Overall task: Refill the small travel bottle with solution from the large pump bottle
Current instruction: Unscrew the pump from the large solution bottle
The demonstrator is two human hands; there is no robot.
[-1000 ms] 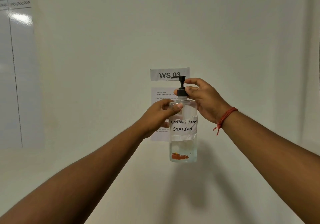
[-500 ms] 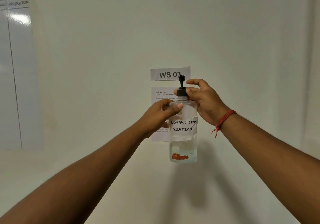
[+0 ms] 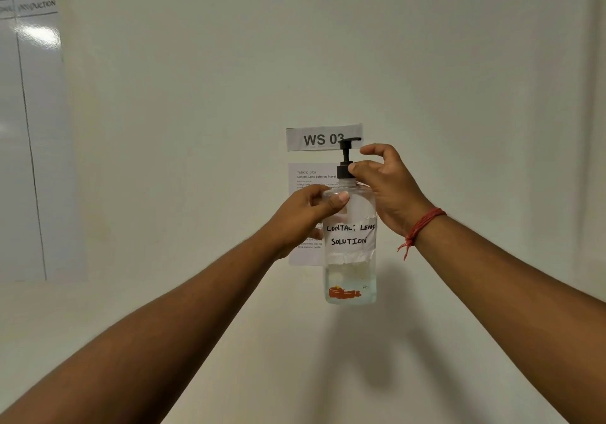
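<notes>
Upright clear pump bottle (image 3: 350, 243), held aloft

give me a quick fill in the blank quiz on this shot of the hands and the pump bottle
1. The left hand grips the pump bottle near its ____.
2. The right hand pinches the black ____ below the pump head.
3. The handwritten label reads "contact lens ____".
4. A red ____ circles the right wrist.

Missing words: shoulder; collar; solution; thread
</notes>
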